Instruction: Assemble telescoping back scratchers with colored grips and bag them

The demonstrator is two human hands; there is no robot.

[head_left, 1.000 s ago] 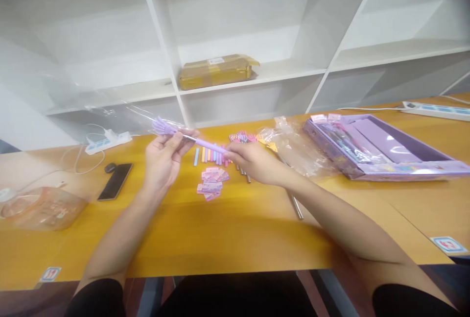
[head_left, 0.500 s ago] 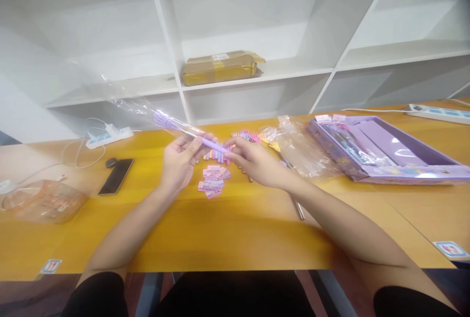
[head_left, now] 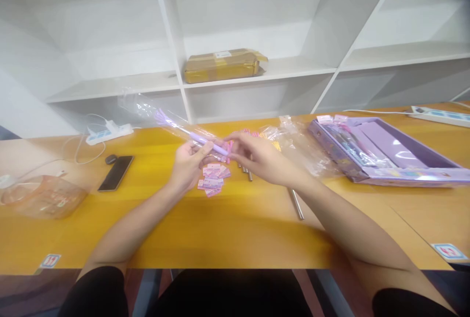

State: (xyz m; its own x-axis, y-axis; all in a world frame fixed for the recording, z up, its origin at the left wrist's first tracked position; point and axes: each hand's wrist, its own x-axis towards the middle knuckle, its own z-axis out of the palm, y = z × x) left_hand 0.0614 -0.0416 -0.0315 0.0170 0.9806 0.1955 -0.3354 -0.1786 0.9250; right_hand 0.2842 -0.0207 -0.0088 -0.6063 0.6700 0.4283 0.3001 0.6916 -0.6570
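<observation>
A purple back scratcher point(head_left: 200, 138) with a hand-shaped head lies inside a long clear plastic bag point(head_left: 137, 103), tilted with its head up to the left. My left hand point(head_left: 188, 164) is closed around its handle through the film, thumb on top. At the handle end, my right hand point(head_left: 262, 158) has its fingers bent together on the bag's edge. Below my hands lies a small pile of pink and purple cards point(head_left: 213, 181). More scratchers with metal rods point(head_left: 296, 205) rest behind and beneath my right hand, partly hidden by it.
Loose clear bags point(head_left: 306, 153) lie right of centre, beside an open purple box point(head_left: 414, 177) holding wrapped items. To the left are a phone point(head_left: 115, 174), a power strip point(head_left: 110, 134) and an orange translucent container point(head_left: 47, 199). A taped carton point(head_left: 222, 67) sits on the shelf.
The plastic bag has come down further over the scratcher's handle and reaches my right fingers. Its far end has drawn in toward the scratcher's head. My left hand has shifted slightly right.
</observation>
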